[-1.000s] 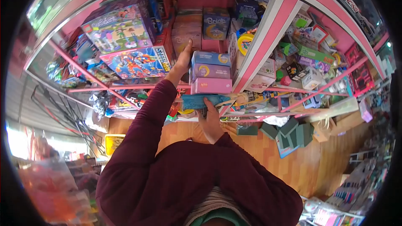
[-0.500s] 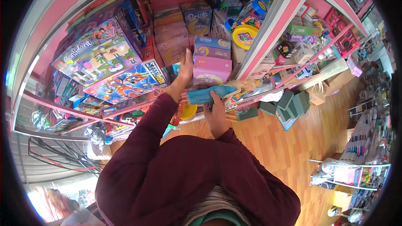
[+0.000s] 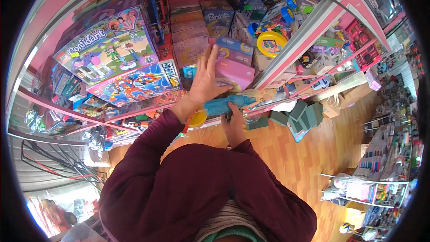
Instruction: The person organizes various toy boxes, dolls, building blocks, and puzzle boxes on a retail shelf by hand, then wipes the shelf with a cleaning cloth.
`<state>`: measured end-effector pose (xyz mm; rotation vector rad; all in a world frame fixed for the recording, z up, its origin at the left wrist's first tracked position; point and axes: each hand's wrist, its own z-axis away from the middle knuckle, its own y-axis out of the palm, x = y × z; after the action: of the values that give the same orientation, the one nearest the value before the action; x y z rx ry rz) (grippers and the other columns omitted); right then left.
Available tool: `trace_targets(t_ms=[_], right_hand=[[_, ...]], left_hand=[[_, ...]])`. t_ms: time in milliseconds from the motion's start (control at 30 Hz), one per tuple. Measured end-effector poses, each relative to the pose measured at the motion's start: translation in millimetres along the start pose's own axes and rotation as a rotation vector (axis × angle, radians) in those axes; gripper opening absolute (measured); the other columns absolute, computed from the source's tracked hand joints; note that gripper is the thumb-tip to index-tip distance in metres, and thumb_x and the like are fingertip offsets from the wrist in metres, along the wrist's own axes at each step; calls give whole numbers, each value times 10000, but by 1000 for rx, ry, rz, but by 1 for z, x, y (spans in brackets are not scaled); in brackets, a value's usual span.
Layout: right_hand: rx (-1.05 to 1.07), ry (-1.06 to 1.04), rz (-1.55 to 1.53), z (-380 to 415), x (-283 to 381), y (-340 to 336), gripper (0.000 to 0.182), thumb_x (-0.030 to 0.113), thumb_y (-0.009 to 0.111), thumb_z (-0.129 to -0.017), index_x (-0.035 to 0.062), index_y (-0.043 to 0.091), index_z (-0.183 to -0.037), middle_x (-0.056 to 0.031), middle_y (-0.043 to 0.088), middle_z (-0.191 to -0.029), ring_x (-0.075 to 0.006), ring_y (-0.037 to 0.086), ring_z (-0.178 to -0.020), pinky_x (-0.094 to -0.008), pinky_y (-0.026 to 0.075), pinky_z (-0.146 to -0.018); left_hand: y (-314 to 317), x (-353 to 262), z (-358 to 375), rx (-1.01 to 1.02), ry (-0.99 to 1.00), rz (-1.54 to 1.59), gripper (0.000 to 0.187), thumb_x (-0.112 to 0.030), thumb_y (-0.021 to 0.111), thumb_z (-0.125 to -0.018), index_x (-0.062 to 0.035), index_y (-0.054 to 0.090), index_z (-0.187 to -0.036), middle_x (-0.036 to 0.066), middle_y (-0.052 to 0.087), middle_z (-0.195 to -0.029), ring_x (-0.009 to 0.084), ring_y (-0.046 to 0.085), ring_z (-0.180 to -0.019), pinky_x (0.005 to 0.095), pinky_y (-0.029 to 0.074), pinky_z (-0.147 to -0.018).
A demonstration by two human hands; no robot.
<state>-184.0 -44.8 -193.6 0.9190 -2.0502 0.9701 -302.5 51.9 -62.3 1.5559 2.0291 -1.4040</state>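
My left hand has its fingers stretched out against the left side of a pink box, which stands in the shelf with a blue and purple box behind it. My right hand is wrapped round a blue cloth item with a pale end, just in front of the pink box. The thumb lies on top of the cloth; the other fingers are mostly hidden beneath it. Left of the pink box stands a stack of pale pink boxes.
Large toy boxes fill the shelf's left side. A yellow round lid lies behind a white and pink divider. Dark green boxes stand on the wooden floor. A wire rack is at the right.
My left hand has moved to the right, over the pink box's side. The pink box and the one behind it now sit at a tilt. My right hand still holds the blue cloth item.
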Motion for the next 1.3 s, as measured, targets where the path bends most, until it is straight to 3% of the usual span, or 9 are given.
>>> trace_targets(t_ms=[67, 167, 300, 433, 767, 1000, 1100, 1167, 1300], right_hand=[[-277, 989, -1301, -9, 23, -6, 99, 65, 567, -807, 101, 542, -896, 7, 545, -844, -110, 508, -800, -245, 409, -735], [-173, 880, -1299, 0, 5, -3, 94, 79, 584, -795, 122, 549, -871, 24, 566, -831, -109, 522, -802, -265, 407, -727], [-190, 910, -1440, -6, 11, 0, 85, 91, 601, -783, 138, 556, -838, 45, 578, -818, -107, 533, -809, -283, 410, -726], [-199, 894, -1477, -9, 8, -3, 81, 92, 614, -778, 137, 564, -824, 48, 588, -820, -110, 542, -827, -291, 413, -756], [-111, 737, -1656, -34, 19, 1, 151, 36, 581, -796, 80, 535, -933, -18, 586, -920, -152, 554, -903, -333, 426, -844], [-62, 761, -1664, -24, 3, -12, 131, 19, 580, -787, 90, 570, -897, -26, 617, -905, -175, 576, -907, -337, 431, -872], [-91, 868, -1643, -6, -6, -22, 139, 19, 577, -783, 81, 560, -907, -25, 605, -882, -175, 574, -879, -328, 436, -848], [95, 452, -748, 10, -17, -32, 147, 42, 573, -787, 73, 542, -928, -17, 586, -859, -172, 568, -842, -321, 441, -811], [104, 114, -354, 22, -31, -45, 147, 81, 564, -795, 82, 527, -937, -12, 564, -850, -161, 558, -823, -311, 439, -782]], left_hand=[[-13, -22, -13, -19, 140, -155, 1133, -257, 823, -493, -83, 147, -1385, 249, 199, -1381, 432, 165, -1289, 485, 205, -1047], [-14, -23, -42, 301, 316, -456, 1106, -338, 803, -458, -167, 219, -1380, 248, 184, -1393, 432, 133, -1302, 577, 160, -1021], [0, -22, -83, 690, 270, -599, 1094, -362, 773, -489, -171, 183, -1391, 254, 155, -1405, 429, 96, -1315, 611, 161, -1002], [-1, -25, -86, 733, 146, -566, 1064, -383, 766, -499, -178, 210, -1383, 255, 169, -1399, 434, 120, -1307, 628, 196, -976], [22, -18, -75, 378, 17, -759, 877, -429, 697, -623, -140, 289, -1344, 264, 247, -1363, 431, 258, -1260, 578, 270, -965], [24, 5, -81, 231, 113, -759, 747, -386, 689, -665, -95, 362, -1271, 255, 363, -1291, 388, 342, -1225, 463, 349, -961], [27, -5, -71, 287, 127, -843, 767, -392, 701, -649, -103, 362, -1274, 251, 371, -1283, 382, 348, -1224, 484, 344, -959], [30, -10, -67, 300, 126, -874, 780, -393, 710, -637, -112, 361, -1276, 245, 368, -1285, 376, 341, -1229, 507, 338, -955], [25, -23, -56, 154, 236, -961, 754, -363, 709, -634, -130, 379, -1270, 217, 368, -1295, 355, 305, -1252, 571, 301, -949]])
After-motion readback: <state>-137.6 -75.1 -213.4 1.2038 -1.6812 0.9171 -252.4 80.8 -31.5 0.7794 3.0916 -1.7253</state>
